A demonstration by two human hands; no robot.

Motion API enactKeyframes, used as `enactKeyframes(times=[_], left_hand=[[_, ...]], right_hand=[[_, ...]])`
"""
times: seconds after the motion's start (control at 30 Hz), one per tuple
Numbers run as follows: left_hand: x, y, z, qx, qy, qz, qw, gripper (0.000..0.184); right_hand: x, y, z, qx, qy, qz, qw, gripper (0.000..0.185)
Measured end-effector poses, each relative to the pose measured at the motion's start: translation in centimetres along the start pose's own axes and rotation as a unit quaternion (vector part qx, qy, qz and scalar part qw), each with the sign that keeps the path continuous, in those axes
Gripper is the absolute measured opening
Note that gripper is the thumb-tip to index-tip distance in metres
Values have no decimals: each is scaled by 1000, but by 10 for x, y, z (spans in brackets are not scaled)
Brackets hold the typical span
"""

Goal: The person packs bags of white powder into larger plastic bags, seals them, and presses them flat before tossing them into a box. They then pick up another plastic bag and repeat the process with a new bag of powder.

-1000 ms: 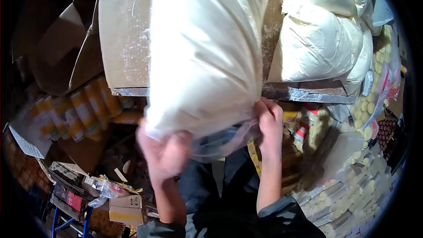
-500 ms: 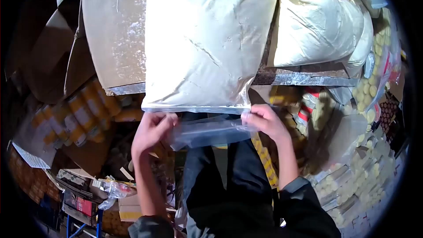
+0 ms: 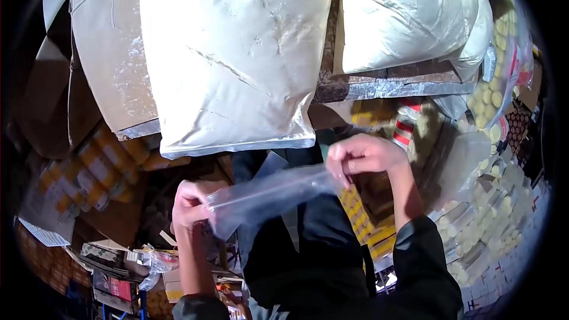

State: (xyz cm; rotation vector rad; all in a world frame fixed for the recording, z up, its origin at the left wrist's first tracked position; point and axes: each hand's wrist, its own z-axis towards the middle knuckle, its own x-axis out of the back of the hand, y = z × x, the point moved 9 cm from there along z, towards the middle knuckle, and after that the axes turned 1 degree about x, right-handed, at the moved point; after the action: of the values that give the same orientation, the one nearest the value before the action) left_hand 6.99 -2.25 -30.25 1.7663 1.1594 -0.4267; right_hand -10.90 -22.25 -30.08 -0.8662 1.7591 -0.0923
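A clear plastic strip (image 3: 267, 195) is stretched between my two hands over my lap, slanting up to the right and blurred by motion. My left hand (image 3: 194, 202) pinches its left end. The fingers of my right hand (image 3: 364, 157) are closed on the other end, which sits higher. Just above lies a large clear bag (image 3: 237, 65) packed with pale cream-coloured powder, its straight near edge hanging over the front of the support. A visible gap separates the strip from that edge.
A second plump powder bag (image 3: 409, 21) lies to the right on a cardboard-topped ledge (image 3: 397, 88). A dusty cardboard box side (image 3: 112, 53) stands left. Yellow-wrapped packs (image 3: 89, 169) are lower left. Bags of pale round pieces (image 3: 489, 213) fill the right.
Both hands have moved away from the large bag's edge with the plastic strip, the left one down, the right one outward. The strip now slants. The view has shifted, so the bag appears further left.
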Motion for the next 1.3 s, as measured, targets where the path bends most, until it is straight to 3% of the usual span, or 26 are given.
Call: enactKeyframes(times=[0.07,0.1,0.2,0.27,0.3,0.33,0.4,0.43,0.53,0.57,0.67,0.8,0.93,0.97,1.0,1.07,1.13,1.2,1.23,1.3], left_hand=[[0,-10,4,105,23,92,990,5],[1,-9,7,111,40,164,979,6],[1,-1,9,176,126,277,936,9],[5,23,7,52,179,332,925,10],[18,26,-4,42,251,371,893,11],[25,31,-11,29,288,451,844,12],[3,59,-3,-154,298,566,754,12],[9,57,-10,-187,324,572,730,12],[-7,69,0,-270,317,613,671,11],[-6,68,2,-278,345,558,702,11],[2,64,-1,-261,427,485,717,8],[19,66,5,-237,419,394,783,7],[22,81,19,-277,338,352,828,11],[27,82,18,-259,320,296,862,11],[26,87,19,-274,324,298,855,13],[3,93,36,-261,293,182,901,18],[3,90,38,-261,228,157,925,26],[8,70,48,-205,200,119,951,27],[-1,68,56,-193,235,140,942,34],[0,49,68,-173,228,87,954,32]], right_hand=[[27,12,-3,-63,134,-109,983,7],[32,2,-1,-54,156,-232,959,10],[33,-20,2,-15,235,-327,915,15],[25,-42,12,64,322,-383,864,14],[17,-53,13,129,368,-455,800,19],[11,-52,15,153,401,-434,792,20],[-7,-45,20,170,471,-479,721,20],[-15,-46,24,189,488,-515,679,18],[-14,-36,24,201,557,-455,665,14],[-14,-37,25,204,571,-406,684,14],[-1,-17,26,155,571,-244,769,13],[7,-13,30,175,522,-199,811,10],[7,-11,31,211,550,-222,777,10],[7,-13,32,262,535,-156,788,12],[12,-11,30,276,534,-153,785,12],[15,-8,30,289,514,-24,807,11],[14,-15,32,292,525,51,798,12],[15,-15,31,299,497,119,806,15],[15,-17,32,305,481,129,812,17],[13,-17,36,296,470,171,814,18]])
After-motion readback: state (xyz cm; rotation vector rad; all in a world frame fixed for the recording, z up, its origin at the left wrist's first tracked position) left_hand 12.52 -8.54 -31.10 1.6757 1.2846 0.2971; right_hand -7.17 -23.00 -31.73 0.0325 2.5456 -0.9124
